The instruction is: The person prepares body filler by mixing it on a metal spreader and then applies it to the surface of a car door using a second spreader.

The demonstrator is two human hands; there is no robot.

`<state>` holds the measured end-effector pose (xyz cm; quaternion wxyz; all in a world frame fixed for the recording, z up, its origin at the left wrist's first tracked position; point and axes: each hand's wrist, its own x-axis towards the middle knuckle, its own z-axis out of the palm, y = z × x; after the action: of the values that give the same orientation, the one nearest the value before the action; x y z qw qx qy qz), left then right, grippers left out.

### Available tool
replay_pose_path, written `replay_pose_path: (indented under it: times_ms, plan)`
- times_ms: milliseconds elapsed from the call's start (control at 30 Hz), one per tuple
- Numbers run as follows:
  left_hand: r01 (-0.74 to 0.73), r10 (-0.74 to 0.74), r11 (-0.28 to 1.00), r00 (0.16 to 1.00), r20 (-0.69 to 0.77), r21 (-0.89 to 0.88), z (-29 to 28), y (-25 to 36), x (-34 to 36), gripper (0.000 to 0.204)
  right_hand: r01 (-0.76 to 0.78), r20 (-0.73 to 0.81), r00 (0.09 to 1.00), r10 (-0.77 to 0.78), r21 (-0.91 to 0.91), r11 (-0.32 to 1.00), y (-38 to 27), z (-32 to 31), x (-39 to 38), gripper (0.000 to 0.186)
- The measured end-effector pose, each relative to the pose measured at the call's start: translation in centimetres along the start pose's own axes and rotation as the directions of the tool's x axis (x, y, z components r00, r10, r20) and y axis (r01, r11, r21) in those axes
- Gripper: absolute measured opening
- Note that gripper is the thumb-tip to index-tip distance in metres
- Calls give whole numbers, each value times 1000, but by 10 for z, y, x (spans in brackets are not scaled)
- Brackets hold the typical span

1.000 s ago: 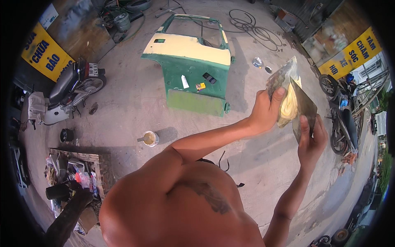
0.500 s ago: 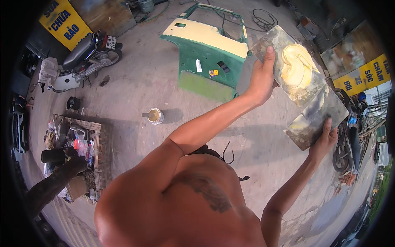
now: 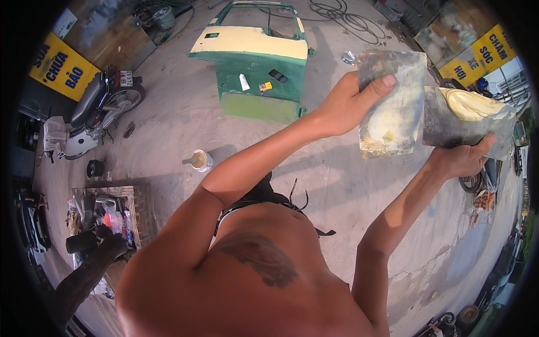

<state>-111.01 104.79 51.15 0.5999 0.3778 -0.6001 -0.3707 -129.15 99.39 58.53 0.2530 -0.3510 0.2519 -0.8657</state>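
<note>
In my left hand (image 3: 351,104) is a flat rectangular putty spreader (image 3: 390,124), its face coated with thin pale smears; my thumb presses on it and the fingers go behind. My right hand (image 3: 463,160) grips a second putty spreader (image 3: 446,128) from below. A thick folded mass of creamy yellow putty (image 3: 477,105) lies along that one's upper part. The two spreaders are raised side by side at the right, their near edges close together. Beyond my hands, a green and cream vehicle door (image 3: 255,90) lies on the floor, with a white tube (image 3: 244,82), a small yellow box (image 3: 265,87) and a dark phone-like object (image 3: 278,76) on it.
An open putty tub (image 3: 201,160) with a stick in it stands on the concrete left of my forearm. A wooden crate (image 3: 137,213) of clutter is at the lower left, a motorcycle (image 3: 98,106) farther back. Hoses (image 3: 348,19) coil behind the door.
The putty mass has passed from the left spreader to the right one. Both hands have shifted right, and the left spreader has turned more upright. My view has also shifted.
</note>
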Motion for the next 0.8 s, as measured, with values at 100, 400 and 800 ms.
replay_pose_path:
  times_ms: [100, 400, 800]
  plan:
    - [-116, -28, 911, 940, -340, -396, 1, -23, 10, 48, 106, 108, 988, -110, 39, 994, 11, 5, -6, 42]
    - [-62, -78, 973, 820, -567, -224, -26, -81, 57, 47, 471, 650, 471, 596, -757, 453, 65, 5, 20, 32]
    - [-128, -71, 959, 754, -653, -253, -45, -118, 163, 62, 714, 923, 369, 108, -356, 603, 145, 90, 23, 22]
